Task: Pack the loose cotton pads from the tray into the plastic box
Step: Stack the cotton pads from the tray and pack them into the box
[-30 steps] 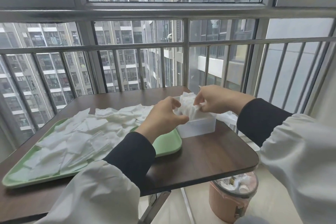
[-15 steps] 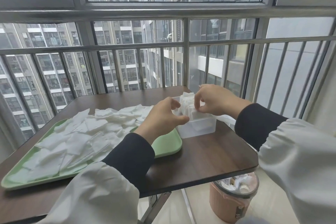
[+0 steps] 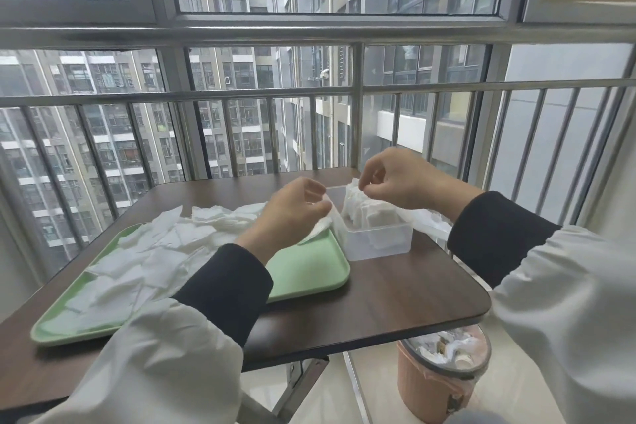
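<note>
A clear plastic box [image 3: 378,239] stands on the brown table just right of a green tray [image 3: 309,268]. White cotton pads stand packed upright inside the box [image 3: 364,210]. Many loose cotton pads [image 3: 155,251] lie heaped over the tray's left and far side. My left hand [image 3: 292,213] hovers over the tray's right end beside the box and pinches a cotton pad [image 3: 325,225] that hangs below its fingers. My right hand [image 3: 395,179] is above the box, its fingertips pinching the top edge of the packed pads.
The table [image 3: 395,299] ends close on the right and front. A pink waste bin [image 3: 444,379] with crumpled paper stands on the floor below the right corner. A metal railing [image 3: 358,113] and window close off the far side. More white material [image 3: 430,220] lies behind the box.
My left hand has drawn back from the box toward the tray, now with a pad between its fingers. My right hand has lifted slightly above the packed pads.
</note>
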Demonstrator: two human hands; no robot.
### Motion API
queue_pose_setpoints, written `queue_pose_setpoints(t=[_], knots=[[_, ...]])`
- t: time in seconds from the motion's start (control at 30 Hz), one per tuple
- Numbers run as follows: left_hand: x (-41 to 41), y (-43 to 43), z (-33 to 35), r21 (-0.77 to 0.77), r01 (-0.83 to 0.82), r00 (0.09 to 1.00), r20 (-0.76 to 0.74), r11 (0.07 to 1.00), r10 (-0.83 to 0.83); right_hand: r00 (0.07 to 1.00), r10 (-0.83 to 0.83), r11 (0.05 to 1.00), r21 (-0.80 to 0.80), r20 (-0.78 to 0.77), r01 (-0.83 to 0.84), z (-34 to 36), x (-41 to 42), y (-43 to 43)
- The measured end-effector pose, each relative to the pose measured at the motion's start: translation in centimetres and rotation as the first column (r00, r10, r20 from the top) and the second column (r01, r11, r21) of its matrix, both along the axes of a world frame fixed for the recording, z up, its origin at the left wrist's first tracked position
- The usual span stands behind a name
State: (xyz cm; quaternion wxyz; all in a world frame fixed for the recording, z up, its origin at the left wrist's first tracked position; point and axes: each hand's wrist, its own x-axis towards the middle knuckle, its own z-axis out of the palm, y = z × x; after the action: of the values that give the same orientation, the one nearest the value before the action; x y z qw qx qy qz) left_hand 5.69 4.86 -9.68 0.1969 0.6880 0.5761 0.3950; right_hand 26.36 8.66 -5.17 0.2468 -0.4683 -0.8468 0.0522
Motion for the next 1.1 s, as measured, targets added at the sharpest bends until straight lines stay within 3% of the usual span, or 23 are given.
queue_pose_setpoints(t=[0.17, 0.23, 0.53, 0.7, 0.83, 0.97, 1.1], knots=[[-5.4, -2.2, 2.3, -0.025, -0.045, 0.998, -0.047, 0.999, 0.044, 0.951, 0.152, 0.986, -0.031, -0.269, -0.166, 0.9, -4.9, -1.9], [-7.9, -3.3, 2.8, -0.041, -0.075, 0.996, -0.060, 0.996, 0.072, 0.938, 0.178, 0.972, -0.097, -0.296, -0.215, 0.8, -7.3, -2.5], [-18.1, -7.1, 2.1, -0.086, -0.310, 0.947, -0.118, 0.947, 0.299, 0.956, 0.248, 0.911, -0.297, -0.159, -0.286, -1.7, -16.8, -1.6], [-22.1, -6.6, 1.7, -0.065, -0.402, 0.913, -0.110, 0.913, 0.394, 0.930, 0.365, 0.897, -0.247, -0.052, -0.366, -2.0, -21.5, -0.4], [-22.2, -5.1, 1.7, -0.110, -0.355, 0.927, -0.169, 0.928, 0.335, 0.914, 0.403, 0.904, -0.179, 0.048, -0.389, -2.2, -23.1, 0.3], [-22.3, -3.2, 1.9, -0.148, -0.308, 0.935, -0.230, 0.940, 0.270, 0.878, 0.471, 0.865, -0.239, 0.082, -0.442, -3.0, -23.7, 0.8], [-22.2, -1.2, 2.2, -0.170, -0.249, 0.961, -0.167, 0.953, 0.221, 0.879, 0.459, 0.888, -0.088, 0.130, -0.451, -3.8, -23.6, 1.2]])
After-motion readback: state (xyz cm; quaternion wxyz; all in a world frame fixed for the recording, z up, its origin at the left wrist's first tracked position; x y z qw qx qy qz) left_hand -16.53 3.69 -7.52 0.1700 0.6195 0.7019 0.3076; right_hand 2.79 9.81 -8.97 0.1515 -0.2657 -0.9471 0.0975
